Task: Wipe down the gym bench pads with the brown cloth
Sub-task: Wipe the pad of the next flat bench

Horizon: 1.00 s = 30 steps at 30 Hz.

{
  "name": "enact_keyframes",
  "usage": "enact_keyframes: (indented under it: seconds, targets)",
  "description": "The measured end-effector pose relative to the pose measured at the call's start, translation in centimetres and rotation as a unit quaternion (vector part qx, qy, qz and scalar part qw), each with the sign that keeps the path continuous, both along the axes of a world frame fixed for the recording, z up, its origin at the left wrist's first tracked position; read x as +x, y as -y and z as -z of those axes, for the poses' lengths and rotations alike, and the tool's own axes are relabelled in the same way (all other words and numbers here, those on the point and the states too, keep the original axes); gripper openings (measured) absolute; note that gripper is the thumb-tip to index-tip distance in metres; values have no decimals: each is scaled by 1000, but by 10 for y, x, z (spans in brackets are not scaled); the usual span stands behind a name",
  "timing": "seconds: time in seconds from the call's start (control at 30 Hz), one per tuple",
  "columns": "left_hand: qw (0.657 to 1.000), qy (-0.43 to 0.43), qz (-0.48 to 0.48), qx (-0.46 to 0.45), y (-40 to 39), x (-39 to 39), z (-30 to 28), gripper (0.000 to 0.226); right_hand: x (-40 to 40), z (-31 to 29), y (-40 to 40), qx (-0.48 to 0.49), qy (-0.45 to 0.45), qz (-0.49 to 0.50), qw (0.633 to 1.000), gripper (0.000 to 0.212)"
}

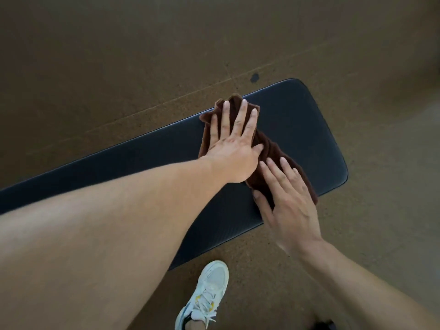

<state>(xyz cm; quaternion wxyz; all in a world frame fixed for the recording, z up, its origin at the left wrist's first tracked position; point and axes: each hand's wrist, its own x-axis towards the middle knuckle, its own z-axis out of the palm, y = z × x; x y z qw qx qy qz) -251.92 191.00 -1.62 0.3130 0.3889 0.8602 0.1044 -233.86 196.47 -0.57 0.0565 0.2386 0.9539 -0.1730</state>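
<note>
Below, dark bench pad (297, 129) over brown speckled floor (119, 55).

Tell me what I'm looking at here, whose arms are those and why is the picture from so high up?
There is no machine here, only a person. The picture comes from a camera worn on their head, looking down, so you see their own arms reaching out. The long dark thing is a gym bench pad, standing on a brown floor. On the pad lies a brown cloth. The left hand lies flat on the cloth with straight fingers, and the right hand presses flat on its nearer end. Neither hand has a curled grip on it; they just press down to wipe. At the bottom is the person's white shoe.
</note>
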Motion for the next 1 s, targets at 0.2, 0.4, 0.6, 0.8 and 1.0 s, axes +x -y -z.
enact_keyframes:
  seconds: [0.2,0.4,0.6,0.8,1.0]
  targets:
    - [994,-65,67,64,15,-42,7,62,-45,1,11,-30,27,-2,999,61]
    - [994,-68,-58,62,106,-66,8,57,-93,9,65,-36,11,-29,999,56]
    - [987,-73,-137,37,259,-80,1,54,-129,11,194,-48,2,-113,992,53]
    - [974,-91,-206,17,424,-89,-1,53,-157,13,343,-46,4,-182,982,53]
    - [961,-97,-260,1,569,-71,1,58,-157,13,471,-57,8,-249,967,52]
